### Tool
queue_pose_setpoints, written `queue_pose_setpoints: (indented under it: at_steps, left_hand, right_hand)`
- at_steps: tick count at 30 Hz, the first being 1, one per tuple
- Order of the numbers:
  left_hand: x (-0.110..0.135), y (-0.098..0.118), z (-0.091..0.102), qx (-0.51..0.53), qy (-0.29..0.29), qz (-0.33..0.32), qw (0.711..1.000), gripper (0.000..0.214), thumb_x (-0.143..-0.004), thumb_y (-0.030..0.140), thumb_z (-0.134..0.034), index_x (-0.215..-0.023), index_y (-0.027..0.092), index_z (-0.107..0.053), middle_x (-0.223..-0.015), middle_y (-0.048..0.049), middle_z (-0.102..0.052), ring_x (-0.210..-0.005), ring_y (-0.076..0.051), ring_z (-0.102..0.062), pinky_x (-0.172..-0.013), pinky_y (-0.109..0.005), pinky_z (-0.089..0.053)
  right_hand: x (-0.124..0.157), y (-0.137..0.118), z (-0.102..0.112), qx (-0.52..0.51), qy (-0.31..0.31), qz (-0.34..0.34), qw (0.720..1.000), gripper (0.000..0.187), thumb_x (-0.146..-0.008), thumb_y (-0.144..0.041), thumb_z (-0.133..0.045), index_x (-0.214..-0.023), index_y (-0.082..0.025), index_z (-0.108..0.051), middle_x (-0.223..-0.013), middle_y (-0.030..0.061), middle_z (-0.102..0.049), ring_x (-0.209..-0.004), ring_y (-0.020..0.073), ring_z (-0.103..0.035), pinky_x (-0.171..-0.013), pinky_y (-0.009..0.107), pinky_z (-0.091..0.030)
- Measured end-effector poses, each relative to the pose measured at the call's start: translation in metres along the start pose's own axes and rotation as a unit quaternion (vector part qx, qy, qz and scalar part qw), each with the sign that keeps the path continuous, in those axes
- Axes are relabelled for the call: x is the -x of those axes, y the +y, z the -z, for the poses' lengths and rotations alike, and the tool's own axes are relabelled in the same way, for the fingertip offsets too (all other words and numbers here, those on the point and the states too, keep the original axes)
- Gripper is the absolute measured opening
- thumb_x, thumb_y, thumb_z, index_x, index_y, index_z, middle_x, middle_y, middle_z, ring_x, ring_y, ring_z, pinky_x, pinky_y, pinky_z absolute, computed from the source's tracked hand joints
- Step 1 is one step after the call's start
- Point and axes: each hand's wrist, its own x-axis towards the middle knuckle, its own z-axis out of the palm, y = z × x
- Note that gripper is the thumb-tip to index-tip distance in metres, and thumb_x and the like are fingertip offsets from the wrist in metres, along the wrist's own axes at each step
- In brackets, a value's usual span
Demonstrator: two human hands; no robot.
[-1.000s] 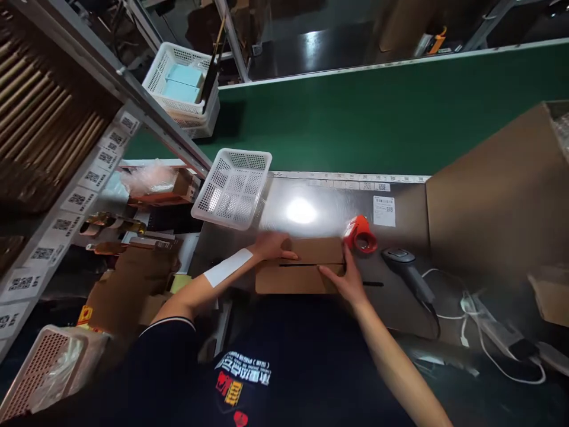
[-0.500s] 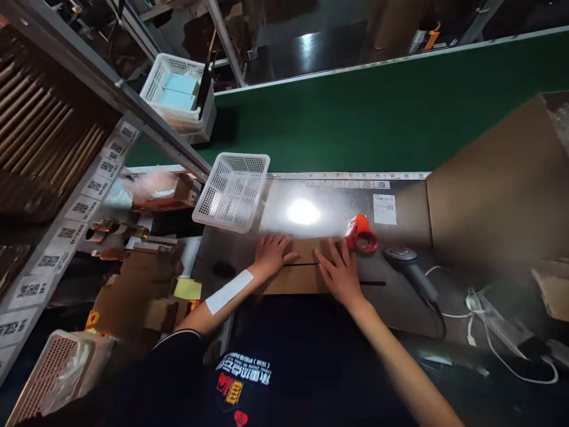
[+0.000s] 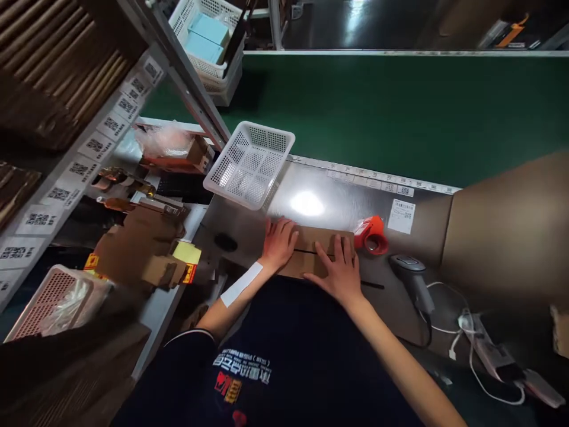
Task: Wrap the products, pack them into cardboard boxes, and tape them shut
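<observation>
A flat brown cardboard box (image 3: 313,240) lies on the steel table (image 3: 338,204) right in front of me, its two top flaps meeting in a dark seam. My left hand (image 3: 279,242) lies flat on the box's left end, fingers stretched out. My right hand (image 3: 340,271) presses flat on the right part of the box, fingers spread. A red tape dispenser (image 3: 372,235) stands just beyond the box's right end, a little past my right fingertips.
An empty white mesh basket (image 3: 249,165) sits at the table's back left. A black barcode scanner (image 3: 412,274) with cables lies right of the dispenser. A big brown carton (image 3: 507,225) fills the right. The green conveyor belt (image 3: 400,112) runs behind; shelving with cardboard stands left.
Both hands went from gripping the box's edges to lying flat on its closed flaps. The camera swung left and down.
</observation>
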Motion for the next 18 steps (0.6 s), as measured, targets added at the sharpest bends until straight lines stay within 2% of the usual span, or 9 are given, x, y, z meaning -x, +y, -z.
queue_pose_setpoints:
  at_steps: [3, 5, 7, 9, 10, 12, 13, 15, 18]
  left_hand:
    - [0.020, -0.024, 0.000, 0.093, 0.075, 0.112, 0.986, 0.053, -0.105, 0.040, -0.047, -0.155, 0.024, -0.040, -0.160, -0.0138, -0.047, -0.154, -0.029, -0.037, -0.129, -0.060, -0.025]
    - [0.035, -0.036, -0.004, 0.170, 0.060, 0.167, 0.969, 0.071, -0.101, 0.043, -0.054, -0.162, 0.023, -0.025, -0.168, -0.0159, -0.035, -0.156, -0.028, -0.033, -0.127, -0.053, -0.032]
    - [0.049, -0.041, -0.004, 0.221, 0.023, 0.179, 0.958, 0.079, -0.099, 0.045, -0.058, -0.164, 0.022, -0.019, -0.171, -0.0161, -0.029, -0.158, -0.028, -0.031, -0.126, -0.049, -0.035]
    - [0.060, -0.041, 0.006, 0.229, 0.029, 0.166, 0.959, 0.074, -0.100, 0.048, -0.055, -0.163, 0.023, -0.027, -0.172, -0.0140, -0.027, -0.159, -0.028, -0.027, -0.127, -0.050, -0.033]
    - [0.065, -0.040, 0.015, 0.226, 0.049, 0.154, 0.960, 0.066, -0.101, 0.050, -0.052, -0.160, 0.024, -0.036, -0.171, -0.0125, -0.030, -0.159, -0.029, -0.028, -0.127, -0.051, -0.032]
    - [0.068, -0.037, 0.041, 0.235, 0.073, 0.122, 0.961, 0.050, -0.105, 0.052, -0.043, -0.141, 0.023, -0.061, -0.159, -0.0114, -0.050, -0.151, -0.028, -0.043, -0.123, -0.049, -0.039]
    - [0.067, -0.036, 0.055, 0.248, 0.063, 0.103, 0.961, 0.048, -0.105, 0.052, -0.041, -0.128, 0.022, -0.070, -0.145, -0.0114, -0.063, -0.140, -0.027, -0.056, -0.117, -0.046, -0.046]
    - [0.055, -0.029, 0.078, 0.264, -0.011, 0.055, 0.963, 0.045, -0.104, 0.050, -0.044, -0.109, 0.021, -0.078, -0.115, -0.0084, -0.077, -0.110, -0.023, -0.072, -0.098, -0.037, -0.057]
    - [0.027, -0.007, 0.091, 0.150, -0.184, -0.053, 0.970, 0.031, -0.099, 0.046, -0.058, -0.110, 0.025, -0.079, -0.101, -0.0039, -0.079, -0.094, -0.022, -0.074, -0.080, -0.031, -0.056]
  right_hand:
    - [-0.003, -0.002, -0.002, -0.011, -0.003, -0.009, 1.000, 0.089, -0.081, -0.069, -0.076, -0.157, -0.032, -0.048, -0.172, 0.0204, -0.021, -0.157, 0.0492, -0.016, -0.115, 0.071, -0.033]
    - [-0.004, -0.005, 0.001, -0.019, -0.007, -0.013, 1.000, 0.090, -0.080, -0.068, -0.078, -0.157, -0.031, -0.049, -0.172, 0.0212, -0.020, -0.157, 0.0494, -0.015, -0.115, 0.071, -0.033]
    - [-0.001, -0.004, 0.010, -0.029, -0.002, -0.012, 1.000, 0.089, -0.081, -0.066, -0.078, -0.157, -0.029, -0.049, -0.172, 0.0209, -0.019, -0.157, 0.0492, -0.014, -0.116, 0.072, -0.032]
    - [0.011, 0.001, 0.027, -0.056, 0.013, 0.001, 0.998, 0.082, -0.084, -0.066, -0.074, -0.153, -0.026, -0.055, -0.170, 0.0189, -0.026, -0.157, 0.0482, -0.017, -0.118, 0.073, -0.029]
    - [0.019, 0.006, 0.038, -0.084, 0.019, 0.011, 0.996, 0.076, -0.086, -0.068, -0.071, -0.148, -0.025, -0.060, -0.167, 0.0178, -0.035, -0.155, 0.0467, -0.026, -0.119, 0.070, -0.031]
    - [0.034, 0.019, 0.063, -0.160, 0.001, 0.011, 0.987, 0.060, -0.093, -0.068, -0.059, -0.133, -0.025, -0.071, -0.149, 0.0148, -0.060, -0.140, 0.0404, -0.053, -0.113, 0.060, -0.046]
    - [0.037, 0.026, 0.075, -0.195, -0.025, 0.003, 0.981, 0.054, -0.097, -0.066, -0.052, -0.127, -0.027, -0.075, -0.136, 0.0125, -0.070, -0.126, 0.0365, -0.065, -0.105, 0.053, -0.054]
    - [0.032, 0.032, 0.094, -0.224, -0.086, -0.012, 0.971, 0.050, -0.104, -0.059, -0.040, -0.120, -0.029, -0.077, -0.116, 0.0084, -0.079, -0.104, 0.0315, -0.075, -0.086, 0.044, -0.061]
    - [-0.003, 0.022, 0.104, -0.182, -0.190, 0.053, 0.963, 0.044, -0.105, -0.049, -0.039, -0.121, -0.030, -0.076, -0.115, 0.0067, -0.079, -0.102, 0.0307, -0.075, -0.080, 0.040, -0.058]
